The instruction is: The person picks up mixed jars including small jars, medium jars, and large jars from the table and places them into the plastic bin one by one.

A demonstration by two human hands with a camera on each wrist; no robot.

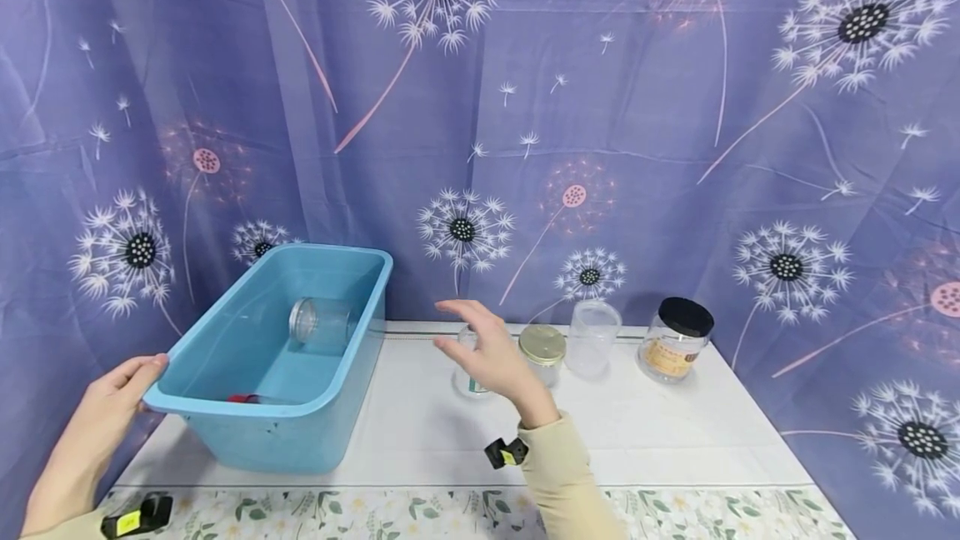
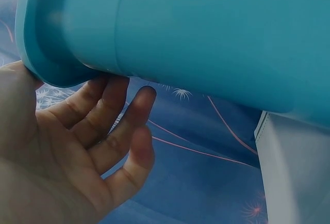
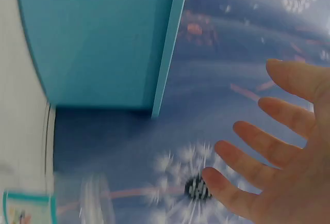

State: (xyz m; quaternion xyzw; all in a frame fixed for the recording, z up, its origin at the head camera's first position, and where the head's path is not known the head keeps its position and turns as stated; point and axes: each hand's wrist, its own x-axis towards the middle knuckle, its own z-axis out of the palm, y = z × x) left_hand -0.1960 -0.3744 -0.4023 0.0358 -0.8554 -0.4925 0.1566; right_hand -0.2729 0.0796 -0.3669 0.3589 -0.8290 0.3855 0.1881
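Observation:
At the near left corner of a blue plastic tub (image 1: 300, 444), my left hand (image 1: 105, 407) grips the rim. The left wrist view has the thumb at the rim and curled fingers (image 2: 105, 108) beneath it. A clear jar with a silvery lid (image 1: 322, 323) lies on its side inside the tub. Something red (image 1: 242, 398) also shows there, mostly hidden by the near wall. Right of the tub, my right hand (image 1: 491, 357) is raised with spread fingers and holds nothing. Partly behind it stands a clear jar (image 1: 467, 386) with a teal-edged label (image 3: 29, 198).
Along the back of the white table (image 1: 637, 440) stand a gold-lidded jar (image 1: 542, 346), a frosted clear container (image 1: 592, 344) and a black-lidded jar (image 1: 667, 352) with an orange label. A purple dandelion curtain (image 1: 525, 123) hangs behind. Floral cloth (image 1: 375, 515) covers the front edge.

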